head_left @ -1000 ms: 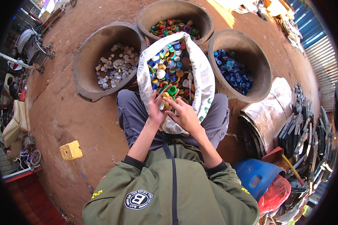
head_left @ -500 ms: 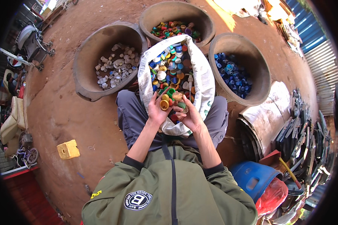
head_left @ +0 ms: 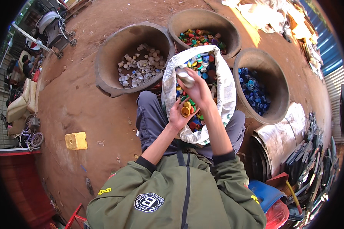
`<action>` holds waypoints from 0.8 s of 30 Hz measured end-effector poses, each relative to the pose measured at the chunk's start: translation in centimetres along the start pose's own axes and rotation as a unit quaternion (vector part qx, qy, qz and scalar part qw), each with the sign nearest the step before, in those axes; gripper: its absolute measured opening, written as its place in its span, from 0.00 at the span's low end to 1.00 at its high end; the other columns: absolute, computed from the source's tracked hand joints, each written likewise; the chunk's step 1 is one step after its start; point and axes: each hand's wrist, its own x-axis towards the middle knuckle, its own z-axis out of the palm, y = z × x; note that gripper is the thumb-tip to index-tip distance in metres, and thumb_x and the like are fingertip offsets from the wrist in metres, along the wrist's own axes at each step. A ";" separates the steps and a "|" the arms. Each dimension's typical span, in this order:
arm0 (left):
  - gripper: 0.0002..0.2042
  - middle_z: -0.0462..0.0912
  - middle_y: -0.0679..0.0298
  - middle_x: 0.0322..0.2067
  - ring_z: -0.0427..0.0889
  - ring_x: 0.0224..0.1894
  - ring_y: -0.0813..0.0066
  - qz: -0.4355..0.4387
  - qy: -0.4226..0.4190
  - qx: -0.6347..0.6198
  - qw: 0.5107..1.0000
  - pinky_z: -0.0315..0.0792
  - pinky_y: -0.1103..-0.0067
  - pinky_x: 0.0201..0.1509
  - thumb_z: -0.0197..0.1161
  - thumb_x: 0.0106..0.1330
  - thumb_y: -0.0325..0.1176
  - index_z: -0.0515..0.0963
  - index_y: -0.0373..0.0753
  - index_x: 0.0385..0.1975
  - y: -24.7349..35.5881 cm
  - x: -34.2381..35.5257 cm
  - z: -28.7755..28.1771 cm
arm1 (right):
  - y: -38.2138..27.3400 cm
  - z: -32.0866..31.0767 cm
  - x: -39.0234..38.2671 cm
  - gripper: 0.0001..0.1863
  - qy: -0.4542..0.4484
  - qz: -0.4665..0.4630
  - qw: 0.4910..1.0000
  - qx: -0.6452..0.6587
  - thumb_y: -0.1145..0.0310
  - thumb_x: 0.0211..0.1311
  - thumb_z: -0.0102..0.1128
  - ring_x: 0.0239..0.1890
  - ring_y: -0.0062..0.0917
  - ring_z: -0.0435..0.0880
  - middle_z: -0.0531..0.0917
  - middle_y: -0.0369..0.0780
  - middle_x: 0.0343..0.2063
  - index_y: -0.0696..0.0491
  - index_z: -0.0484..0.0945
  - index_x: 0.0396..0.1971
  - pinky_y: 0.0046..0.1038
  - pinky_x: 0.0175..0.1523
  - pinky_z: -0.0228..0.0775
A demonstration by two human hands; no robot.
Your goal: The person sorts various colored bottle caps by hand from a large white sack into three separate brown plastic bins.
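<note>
Left hand (head_left: 177, 118) cups yellow caps (head_left: 185, 110) palm-up, seemingly against spillage; right hand (head_left: 200, 92) grips a blurred pale object (head_left: 186, 79) over the white sack (head_left: 226, 78), set between the knees (head_left: 149, 108), apparently for steadiness; beyond, basins (head_left: 110, 57) hold caps (head_left: 144, 65) seemingly separated by colour.

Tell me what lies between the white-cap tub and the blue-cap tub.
In the head view, an open white sack of mixed bottle caps stands between the white-cap tub and the blue-cap tub; the right hand is over it.
</note>
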 end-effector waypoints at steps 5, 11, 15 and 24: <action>0.26 0.78 0.57 0.53 0.74 0.59 0.62 0.005 0.004 0.017 1.000 0.63 0.65 0.67 0.44 0.75 0.52 0.72 0.35 0.56 0.4 0.4 -1.9 | 2.8 5.6 10.5 0.42 -0.044 0.100 0.993 0.049 0.48 0.70 0.50 0.72 0.45 0.55 0.49 0.53 0.71 0.51 0.42 0.74 0.56 0.74 0.35; 0.28 0.75 0.54 0.58 0.70 0.63 0.60 -0.018 -0.065 -0.016 0.998 0.57 0.58 0.72 0.43 0.76 0.50 0.66 0.33 0.63 0.1 0.1 -0.6 | -0.8 4.1 10.4 0.43 -0.037 0.103 0.994 0.013 0.44 0.72 0.42 0.76 0.47 0.28 0.32 0.58 0.73 0.50 0.36 0.75 0.54 0.76 0.26; 0.27 0.70 0.50 0.61 0.64 0.69 0.54 -0.011 -0.056 -0.074 0.996 0.57 0.56 0.73 0.41 0.77 0.47 0.62 0.31 0.65 0.1 -0.1 0.3 | -3.3 -1.5 4.0 0.30 -0.038 0.004 0.978 -0.205 0.52 0.75 0.42 0.72 0.38 0.57 0.61 0.49 0.69 0.54 0.60 0.69 0.42 0.74 0.46; 0.27 0.70 0.52 0.63 0.68 0.66 0.59 -0.007 -0.085 0.038 0.996 0.59 0.64 0.73 0.39 0.78 0.47 0.61 0.31 0.67 0.3 0.2 1.4 | 0.7 -5.9 -9.0 0.36 0.065 -0.123 0.895 -0.423 0.43 0.72 0.39 0.74 0.34 0.53 0.59 0.44 0.70 0.53 0.57 0.70 0.40 0.74 0.44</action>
